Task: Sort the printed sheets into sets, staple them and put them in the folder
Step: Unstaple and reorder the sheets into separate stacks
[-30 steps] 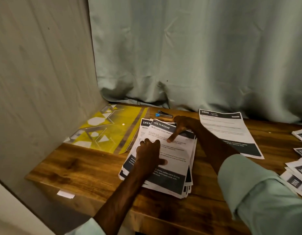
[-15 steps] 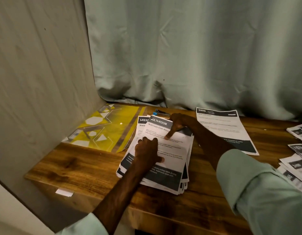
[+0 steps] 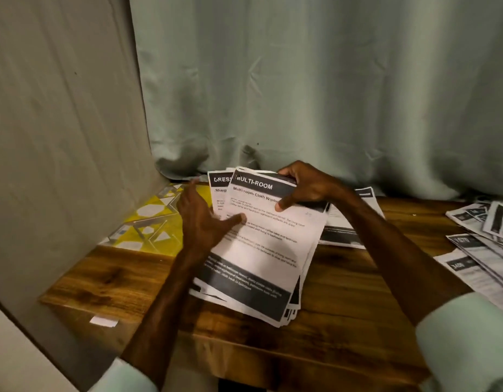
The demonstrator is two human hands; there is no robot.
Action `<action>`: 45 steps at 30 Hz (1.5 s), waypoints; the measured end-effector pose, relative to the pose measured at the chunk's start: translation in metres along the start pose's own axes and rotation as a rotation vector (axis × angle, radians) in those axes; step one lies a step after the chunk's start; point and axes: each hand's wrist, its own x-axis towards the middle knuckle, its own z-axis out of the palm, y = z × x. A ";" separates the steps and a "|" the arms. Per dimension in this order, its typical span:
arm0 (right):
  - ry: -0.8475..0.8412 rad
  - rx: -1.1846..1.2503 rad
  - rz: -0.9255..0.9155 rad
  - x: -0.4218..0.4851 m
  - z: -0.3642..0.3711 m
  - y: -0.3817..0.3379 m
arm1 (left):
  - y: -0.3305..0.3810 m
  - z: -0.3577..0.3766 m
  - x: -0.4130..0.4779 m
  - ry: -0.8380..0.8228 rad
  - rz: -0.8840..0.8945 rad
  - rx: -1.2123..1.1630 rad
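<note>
Stack [image 3: 261,250] far edge now up in R hand [image 3: 306,188], flat on table [image 3: 343,321] before

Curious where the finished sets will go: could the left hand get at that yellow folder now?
Probably yes. The yellow folder lies flat right beside the left hand, with nothing between them. That hand merely rests its thumb on the stack of printed sheets, whose far edge the right hand grips.

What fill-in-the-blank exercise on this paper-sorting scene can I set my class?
1. The top sheet of the stack is headed ____.
2. The hand gripping the stack's far end is the person's ____.
3. The patterned folder beside the stack is coloured ____.
Missing words: MULTI-ROOM; right; yellow.
</note>
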 end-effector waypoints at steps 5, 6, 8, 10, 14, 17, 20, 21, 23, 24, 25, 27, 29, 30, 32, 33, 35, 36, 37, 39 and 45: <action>0.046 0.190 -0.044 -0.056 -0.052 -0.033 | 0.039 -0.036 0.010 -0.625 -0.148 -0.651; 0.080 0.200 -0.038 -0.062 -0.060 -0.034 | 0.048 -0.035 0.006 -0.632 -0.144 -0.665; 0.172 0.191 -0.025 -0.073 -0.074 -0.032 | 0.065 -0.028 0.003 -0.558 -0.123 -0.661; 0.323 0.169 -0.026 -0.085 -0.081 -0.020 | 0.078 -0.018 0.002 -0.488 -0.095 -0.631; 0.759 0.281 0.071 -0.120 -0.071 0.025 | 0.097 0.002 -0.005 -0.385 -0.102 -0.780; 0.692 0.611 0.273 -0.151 -0.041 0.045 | 0.118 0.020 -0.017 -0.378 -0.138 -0.959; 0.577 0.903 0.252 -0.167 -0.013 0.064 | 0.139 0.047 -0.026 -0.355 -0.145 -1.005; 0.606 0.917 0.221 -0.171 -0.009 0.068 | 0.146 0.056 -0.027 -0.351 -0.128 -0.988; 0.732 0.929 0.195 -0.178 -0.010 0.071 | 0.158 0.068 -0.026 -0.354 -0.084 -0.950; 0.797 0.931 0.185 -0.181 -0.016 0.071 | 0.164 0.073 -0.024 -0.364 -0.066 -0.939; 0.847 0.914 0.173 -0.185 -0.022 0.070 | 0.170 0.076 -0.021 -0.379 -0.052 -0.933; 0.911 0.856 0.148 -0.194 -0.034 0.070 | 0.180 0.083 -0.019 -0.406 -0.020 -0.937; 0.942 0.794 0.138 -0.204 -0.037 0.077 | 0.185 0.092 -0.022 -0.424 -0.016 -0.933; 0.943 0.777 0.142 -0.208 -0.035 0.081 | 0.184 0.096 -0.026 -0.441 -0.028 -0.929; 0.921 0.778 0.178 -0.214 -0.024 0.092 | 0.177 0.105 -0.035 -0.506 -0.049 -0.933; 0.911 0.791 0.202 -0.216 -0.017 0.097 | 0.172 0.111 -0.039 -0.543 -0.072 -0.945; 0.914 0.807 0.234 -0.219 -0.004 0.101 | 0.168 0.118 -0.049 -0.579 -0.129 -0.964; 0.921 0.809 0.239 -0.218 0.001 0.103 | 0.170 0.119 -0.053 -0.578 -0.143 -0.964; 0.930 0.811 0.240 -0.216 0.005 0.104 | 0.171 0.121 -0.055 -0.572 -0.139 -0.965; 0.941 0.813 0.245 -0.213 0.009 0.104 | 0.174 0.123 -0.057 -0.559 -0.132 -0.965; 0.977 0.795 0.197 -0.206 -0.001 0.098 | 0.187 0.116 -0.048 -0.452 -0.110 -0.981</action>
